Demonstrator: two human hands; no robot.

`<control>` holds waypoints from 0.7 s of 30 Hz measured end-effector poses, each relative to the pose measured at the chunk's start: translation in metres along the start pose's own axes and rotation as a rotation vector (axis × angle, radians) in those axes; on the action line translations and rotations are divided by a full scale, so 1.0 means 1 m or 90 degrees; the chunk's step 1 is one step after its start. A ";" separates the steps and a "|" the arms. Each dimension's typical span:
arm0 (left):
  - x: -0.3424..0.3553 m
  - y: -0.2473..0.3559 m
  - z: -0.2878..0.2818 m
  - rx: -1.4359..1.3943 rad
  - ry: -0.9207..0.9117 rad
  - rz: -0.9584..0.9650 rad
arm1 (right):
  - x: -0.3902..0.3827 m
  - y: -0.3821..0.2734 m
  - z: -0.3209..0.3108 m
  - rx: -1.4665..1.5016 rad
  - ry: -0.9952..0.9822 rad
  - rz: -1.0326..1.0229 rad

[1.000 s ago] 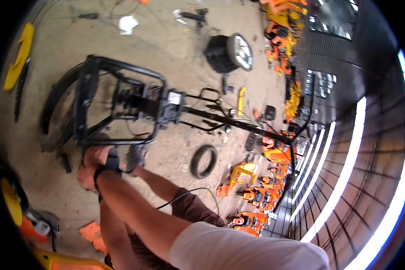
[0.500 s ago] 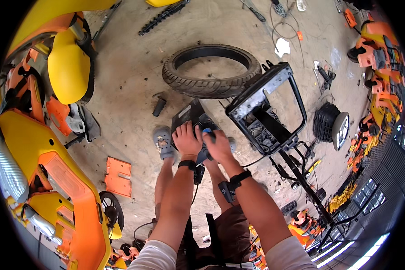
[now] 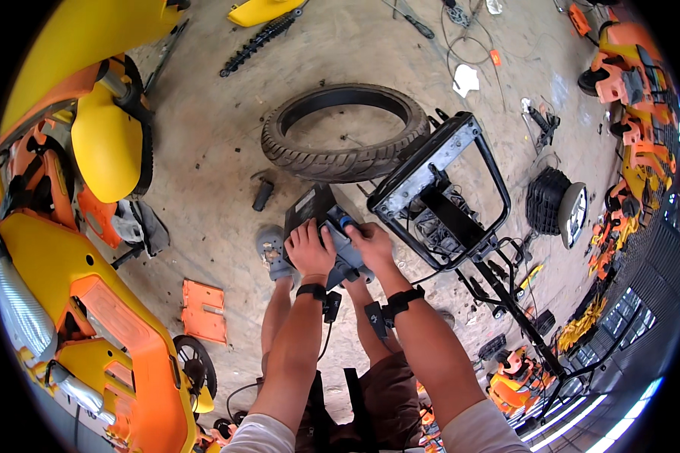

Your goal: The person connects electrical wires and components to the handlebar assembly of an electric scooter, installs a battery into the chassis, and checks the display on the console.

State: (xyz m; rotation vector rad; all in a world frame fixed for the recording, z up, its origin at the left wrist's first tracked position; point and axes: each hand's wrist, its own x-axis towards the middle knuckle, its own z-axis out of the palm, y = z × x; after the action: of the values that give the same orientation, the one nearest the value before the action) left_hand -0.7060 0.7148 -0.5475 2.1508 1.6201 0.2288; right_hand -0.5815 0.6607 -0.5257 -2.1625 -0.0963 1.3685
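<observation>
Between my feet is a dark grey box [image 3: 310,204] with a pale label on its upper face. My left hand [image 3: 310,249] lies on the box's left side, fingers stretched flat and slightly spread. My right hand [image 3: 372,247] is closed around a dark handle-like piece with a blue end [image 3: 347,222] at the box's right side. The palm hides most of that piece, so its kind is unclear. Just beyond the box lies a black treaded tyre [image 3: 340,170], flat on the floor.
To the right, a black metal frame [image 3: 499,177] with wiring stands close to my right arm. A black basket [image 3: 545,202] with a round lamp lies farther right. Yellow and orange scooter bodies [image 3: 106,306] crowd the left. An orange panel [image 3: 204,311] and a black grip [image 3: 263,195] lie nearby.
The view has shifted a little, so the tyre and box appear lower. My right hand has moved slightly back from the box, showing more of its top. My left hand stays on it.
</observation>
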 end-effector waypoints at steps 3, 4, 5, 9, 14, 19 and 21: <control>0.000 -0.001 0.002 0.005 0.004 0.005 | 0.000 -0.004 0.000 -0.003 -0.002 0.035; -0.001 0.000 0.001 0.007 0.008 0.009 | -0.001 -0.006 0.000 -0.013 -0.003 0.043; -0.001 0.000 0.001 0.008 0.012 0.013 | -0.002 -0.008 0.001 -0.023 -0.004 0.051; 0.000 0.001 0.002 0.010 0.007 0.020 | -0.007 -0.010 0.000 -0.075 0.049 0.043; 0.001 0.002 0.001 0.011 0.000 0.018 | -0.006 -0.020 -0.005 -0.089 0.018 0.003; 0.001 -0.001 0.001 0.022 0.005 0.019 | -0.013 -0.030 -0.001 -0.048 0.033 0.031; 0.004 0.005 0.003 0.005 0.008 0.024 | -0.008 -0.009 0.004 -0.024 0.115 0.044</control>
State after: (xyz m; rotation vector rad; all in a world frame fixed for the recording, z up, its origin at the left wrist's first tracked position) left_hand -0.6991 0.7166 -0.5488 2.1917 1.5899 0.2479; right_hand -0.5862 0.6667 -0.5165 -2.3292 0.0230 1.2102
